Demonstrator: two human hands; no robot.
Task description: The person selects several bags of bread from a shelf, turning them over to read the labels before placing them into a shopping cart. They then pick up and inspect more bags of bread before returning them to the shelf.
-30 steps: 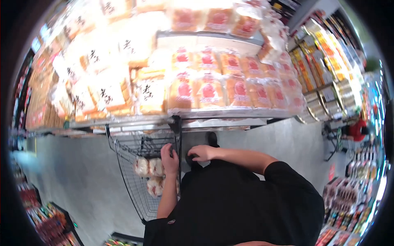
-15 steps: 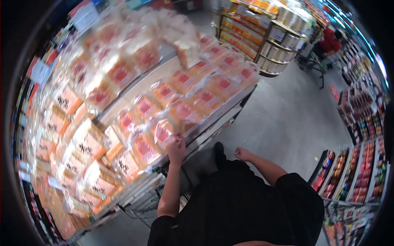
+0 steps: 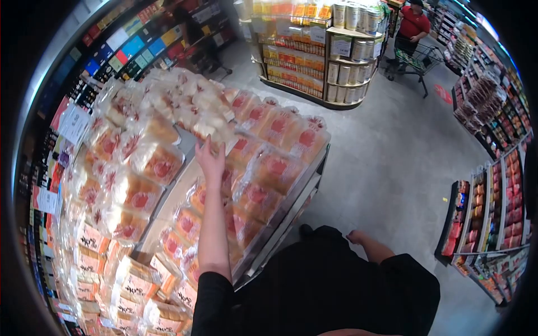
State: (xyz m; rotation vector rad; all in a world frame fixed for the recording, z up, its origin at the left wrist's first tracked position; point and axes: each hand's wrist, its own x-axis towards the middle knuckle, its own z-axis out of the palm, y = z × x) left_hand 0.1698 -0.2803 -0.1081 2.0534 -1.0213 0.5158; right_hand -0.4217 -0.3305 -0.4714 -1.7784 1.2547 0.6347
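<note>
My left hand (image 3: 210, 159) reaches far over a bread display, its fingers apart. Its fingertips are right at the lower edge of a bagged loaf of bread (image 3: 211, 119) on the raised tier. Below the hand and forearm lie rows of bagged loaves (image 3: 261, 196) with round red prints, in clear plastic. My right hand (image 3: 354, 237) hangs by my side over the floor, fingers curled in, nothing showing in it.
Bread packs with dark lettering (image 3: 134, 284) fill the near left of the display. Price signs (image 3: 73, 124) stand along its left side. Ahead is a rounded shelf of canisters (image 3: 347, 50). A person in a red top (image 3: 414, 25) stands by a shopping cart (image 3: 417, 59). Shelves (image 3: 485, 215) line the right.
My left hand has moved from a front-row loaf forward to the raised tier and opened its fingers. My view has shifted forward along the display. The right hand stays low at my side.
</note>
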